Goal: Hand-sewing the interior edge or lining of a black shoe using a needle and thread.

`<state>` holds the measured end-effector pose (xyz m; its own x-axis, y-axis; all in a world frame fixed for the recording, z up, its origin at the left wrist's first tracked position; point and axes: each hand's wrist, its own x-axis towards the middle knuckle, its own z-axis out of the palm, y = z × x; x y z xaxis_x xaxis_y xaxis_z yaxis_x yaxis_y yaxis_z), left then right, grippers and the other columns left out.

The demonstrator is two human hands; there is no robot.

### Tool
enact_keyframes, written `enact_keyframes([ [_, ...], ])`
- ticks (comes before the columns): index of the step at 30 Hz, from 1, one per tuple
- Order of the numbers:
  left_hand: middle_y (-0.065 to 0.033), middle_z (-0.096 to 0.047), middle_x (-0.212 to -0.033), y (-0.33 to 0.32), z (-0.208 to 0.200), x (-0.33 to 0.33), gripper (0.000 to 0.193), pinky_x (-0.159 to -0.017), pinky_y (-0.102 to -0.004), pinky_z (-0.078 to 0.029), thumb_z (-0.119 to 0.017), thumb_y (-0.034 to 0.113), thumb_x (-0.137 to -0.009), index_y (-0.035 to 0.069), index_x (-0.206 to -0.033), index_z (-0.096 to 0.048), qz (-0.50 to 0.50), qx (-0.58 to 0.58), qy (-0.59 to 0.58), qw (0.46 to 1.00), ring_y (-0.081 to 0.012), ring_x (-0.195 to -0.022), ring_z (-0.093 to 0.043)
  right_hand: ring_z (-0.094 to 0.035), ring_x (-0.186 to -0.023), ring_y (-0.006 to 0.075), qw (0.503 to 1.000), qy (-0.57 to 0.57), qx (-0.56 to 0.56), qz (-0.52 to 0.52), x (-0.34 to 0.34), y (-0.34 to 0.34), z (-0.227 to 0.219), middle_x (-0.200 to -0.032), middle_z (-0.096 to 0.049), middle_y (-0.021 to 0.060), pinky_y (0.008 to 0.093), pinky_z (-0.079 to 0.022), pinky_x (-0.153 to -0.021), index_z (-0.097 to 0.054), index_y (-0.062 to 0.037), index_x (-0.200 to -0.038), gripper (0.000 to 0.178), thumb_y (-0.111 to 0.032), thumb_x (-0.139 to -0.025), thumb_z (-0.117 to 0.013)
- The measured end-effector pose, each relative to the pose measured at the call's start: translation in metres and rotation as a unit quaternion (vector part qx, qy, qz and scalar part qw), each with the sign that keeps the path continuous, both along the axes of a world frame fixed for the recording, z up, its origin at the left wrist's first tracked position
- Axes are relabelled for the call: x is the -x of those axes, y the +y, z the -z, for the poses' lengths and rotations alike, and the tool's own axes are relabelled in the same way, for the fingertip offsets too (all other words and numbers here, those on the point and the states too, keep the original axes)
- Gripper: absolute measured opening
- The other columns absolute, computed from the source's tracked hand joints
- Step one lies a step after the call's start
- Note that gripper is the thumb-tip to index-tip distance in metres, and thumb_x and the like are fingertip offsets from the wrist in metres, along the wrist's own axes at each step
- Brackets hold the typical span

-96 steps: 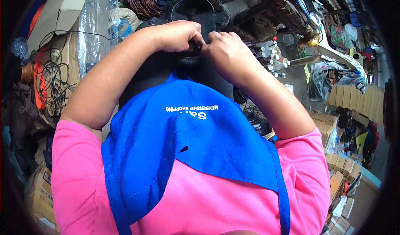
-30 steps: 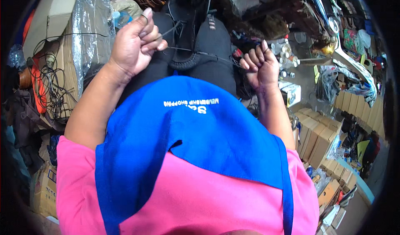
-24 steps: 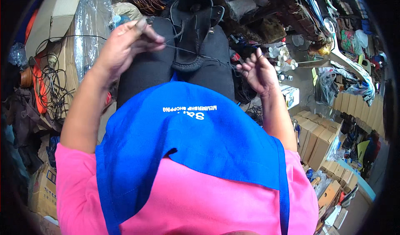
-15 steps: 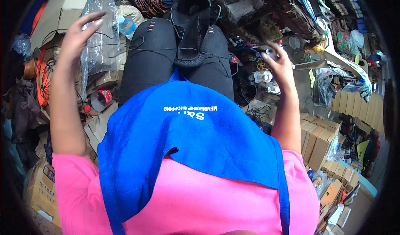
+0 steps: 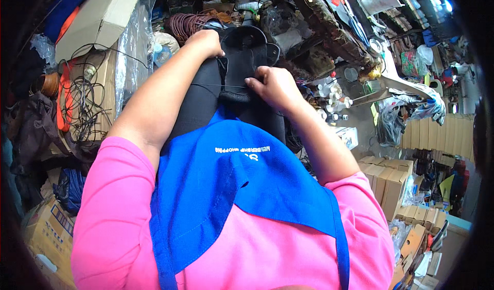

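Note:
A black shoe [image 5: 239,66] is held between my knees, its opening toward the far side. A thin dark thread [image 5: 211,85] runs across the near part of it. My left hand [image 5: 206,44] is closed at the shoe's left side flap; its fingertips are mostly hidden, so what they grip cannot be made out. On the right, my right hand [image 5: 277,87] has its thumb and forefinger pinched together beside the shoe, where the thread ends at the fingertips. Below the shoe a blue apron [image 5: 206,171] covers my lap.
A coil of brown cord [image 5: 188,25] lies beyond my left knee. Tangled black cord [image 5: 90,94] hangs over cardboard at the left. Several small bottles [image 5: 334,97] stand to the right, near a metal stand [image 5: 411,87]. Stacked boxes [image 5: 386,179] are at the lower right.
Both hands were spread wide to either side, fingers apart, with the thread stretched out. They have come inward to the shoe and closed.

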<state>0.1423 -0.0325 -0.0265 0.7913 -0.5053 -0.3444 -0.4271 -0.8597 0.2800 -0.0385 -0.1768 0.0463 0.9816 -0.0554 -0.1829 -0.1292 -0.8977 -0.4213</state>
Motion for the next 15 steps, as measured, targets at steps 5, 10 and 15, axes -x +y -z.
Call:
enact_keyframes([
  [5, -0.0149, -0.055, -0.107, -0.001, -0.013, 0.038, 0.029, -0.086, -0.0402, -0.047, -0.071, 0.018, -0.074, 0.004, -0.096, -0.057, 0.024, 0.309, -0.153, 0.938, -0.034, -0.101, -0.057, -0.064, -0.077, 0.0321, 0.997, -0.054, 0.034, 0.046, 0.009, 0.004, 0.013, -0.077, -0.065, 0.0149, 0.0439, -0.049, -0.069, -0.064, -0.007, -0.083, 0.03, -0.036, -0.078, -0.067],
  [10, -0.0118, -0.056, -0.108, -0.004, -0.044, 0.089, 0.03, -0.089, -0.0373, -0.046, -0.069, 0.013, -0.073, 0.005, -0.1, -0.059, 0.231, 0.423, -0.013, 0.876, -0.03, -0.104, -0.057, -0.059, -0.079, 0.0253, 0.971, -0.208, 0.107, -0.039, 0.02, -0.008, 0.013, -0.082, -0.058, 0.007, 0.0377, -0.042, -0.07, -0.058, -0.0105, -0.084, 0.026, -0.033, -0.076, -0.068],
  [15, -0.0104, -0.054, -0.102, -0.011, -0.038, 0.086, 0.039, -0.088, -0.0353, -0.046, -0.07, 0.008, -0.069, 0.006, -0.104, -0.054, 0.237, 0.385, 0.102, 0.886, -0.0265, -0.097, -0.056, -0.062, -0.075, 0.0343, 0.993, -0.058, -0.056, -0.09, 0.02, -0.02, 0.014, -0.075, -0.062, 0.0157, 0.0431, -0.047, -0.068, -0.062, -0.0052, -0.076, 0.024, -0.029, -0.079, -0.064],
])
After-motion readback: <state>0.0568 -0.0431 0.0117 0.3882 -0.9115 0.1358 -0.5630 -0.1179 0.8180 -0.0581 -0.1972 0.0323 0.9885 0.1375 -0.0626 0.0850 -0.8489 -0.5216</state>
